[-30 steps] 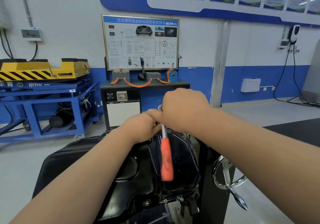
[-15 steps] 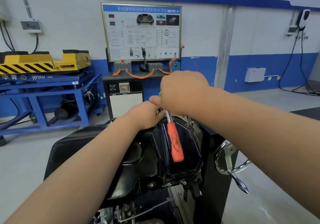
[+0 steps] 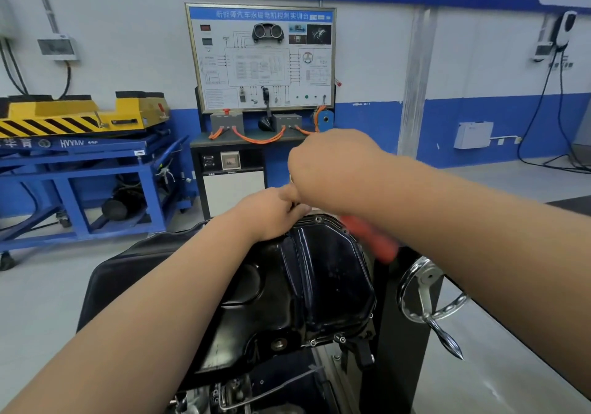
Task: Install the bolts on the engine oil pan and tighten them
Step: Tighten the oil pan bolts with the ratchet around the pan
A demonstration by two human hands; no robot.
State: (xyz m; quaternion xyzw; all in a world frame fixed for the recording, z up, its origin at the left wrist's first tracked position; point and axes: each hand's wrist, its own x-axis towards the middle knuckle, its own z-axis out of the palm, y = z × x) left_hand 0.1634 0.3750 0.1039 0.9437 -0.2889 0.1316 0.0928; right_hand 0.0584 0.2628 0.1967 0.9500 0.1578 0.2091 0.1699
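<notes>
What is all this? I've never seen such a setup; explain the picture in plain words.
No robot here: a camera worn on a person's head looks down at the work. In front sits a black engine oil pan, on a stand with a shiny handwheel at its right. The right hand curls round the top of a ratchet wrench with a blurred orange handle, at the pan's far rim. The left hand rests beside it; what its fingers hold is hidden. Behind stand a training board and a blue cart.
</notes>
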